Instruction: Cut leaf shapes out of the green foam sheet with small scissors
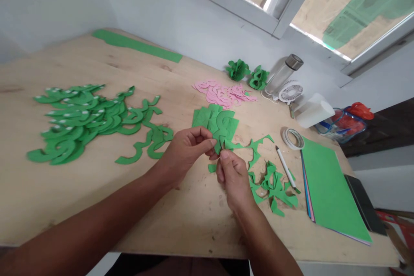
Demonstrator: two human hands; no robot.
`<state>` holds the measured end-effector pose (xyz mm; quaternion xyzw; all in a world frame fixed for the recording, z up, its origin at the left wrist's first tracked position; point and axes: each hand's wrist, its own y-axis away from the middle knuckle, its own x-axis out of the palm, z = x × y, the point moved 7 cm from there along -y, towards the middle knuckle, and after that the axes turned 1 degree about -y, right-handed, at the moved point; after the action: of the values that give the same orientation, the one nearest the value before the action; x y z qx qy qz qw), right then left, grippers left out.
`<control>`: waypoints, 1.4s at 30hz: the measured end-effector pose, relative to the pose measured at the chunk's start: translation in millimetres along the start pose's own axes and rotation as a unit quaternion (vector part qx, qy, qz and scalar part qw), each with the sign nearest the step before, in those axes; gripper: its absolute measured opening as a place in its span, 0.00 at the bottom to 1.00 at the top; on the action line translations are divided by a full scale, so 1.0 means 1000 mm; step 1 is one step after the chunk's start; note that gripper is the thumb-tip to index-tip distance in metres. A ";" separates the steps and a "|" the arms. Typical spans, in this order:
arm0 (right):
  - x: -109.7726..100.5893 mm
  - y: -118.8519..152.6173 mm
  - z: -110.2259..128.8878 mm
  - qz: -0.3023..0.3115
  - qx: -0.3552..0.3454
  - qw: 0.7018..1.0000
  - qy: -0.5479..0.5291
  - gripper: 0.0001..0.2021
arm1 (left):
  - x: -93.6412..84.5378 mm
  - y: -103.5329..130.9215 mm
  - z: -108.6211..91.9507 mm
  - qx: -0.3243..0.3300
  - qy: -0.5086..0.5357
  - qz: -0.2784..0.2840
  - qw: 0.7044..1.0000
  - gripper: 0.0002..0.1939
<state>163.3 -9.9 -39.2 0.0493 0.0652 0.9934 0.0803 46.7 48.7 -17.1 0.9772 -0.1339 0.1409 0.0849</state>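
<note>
On the wooden table (97, 189), left hand (186, 148) and right hand (234, 177) both pinch a curly green paper cutout (226, 131)

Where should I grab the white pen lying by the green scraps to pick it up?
Probably pinch the white pen at its bare upper barrel, coming from above with fingers across it. It lies flat on the table, and its lower end touches the green scraps, while the tape roll sits beyond its top.

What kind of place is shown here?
Probably a home craft table under a window. Piles of green cut-out shapes and pink ones lie on it, with tape and coloured paper sheets.
</note>
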 end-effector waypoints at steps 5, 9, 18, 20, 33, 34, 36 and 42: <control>0.001 0.000 0.003 0.005 -0.010 1.000 -0.009 0.28 | 0.002 0.000 0.001 -0.006 0.014 0.013 1.000 0.07; 0.000 0.001 0.004 0.002 -0.015 1.000 -0.011 0.28 | 0.002 0.002 0.001 -0.013 0.019 0.013 1.000 0.07; 0.000 0.001 0.003 0.002 -0.007 1.000 -0.014 0.28 | 0.002 0.001 0.004 -0.017 0.013 0.021 1.000 0.07; 0.000 0.001 0.003 0.000 -0.009 1.000 -0.014 0.28 | 0.003 0.001 0.005 -0.020 0.014 0.023 0.999 0.07; 0.000 0.001 0.006 0.009 -0.031 0.999 -0.006 0.27 | 0.002 0.001 0.002 -0.016 0.026 0.013 0.999 0.06; 0.000 0.001 0.007 0.010 -0.036 0.999 -0.002 0.27 | 0.001 0.001 0.002 -0.012 0.024 0.012 1.000 0.06; 0.000 0.001 0.007 0.010 -0.043 0.999 0.006 0.27 | -0.001 0.000 0.001 -0.001 0.021 0.009 1.000 0.06; 0.000 0.000 0.007 0.012 -0.050 0.998 0.022 0.27 | -0.003 0.000 0.003 0.002 0.018 0.008 1.000 0.06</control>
<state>164.0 -9.2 -32.0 0.0245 0.0161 0.9972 0.0689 44.7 49.1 -21.0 0.9735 -0.1403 0.1598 0.0846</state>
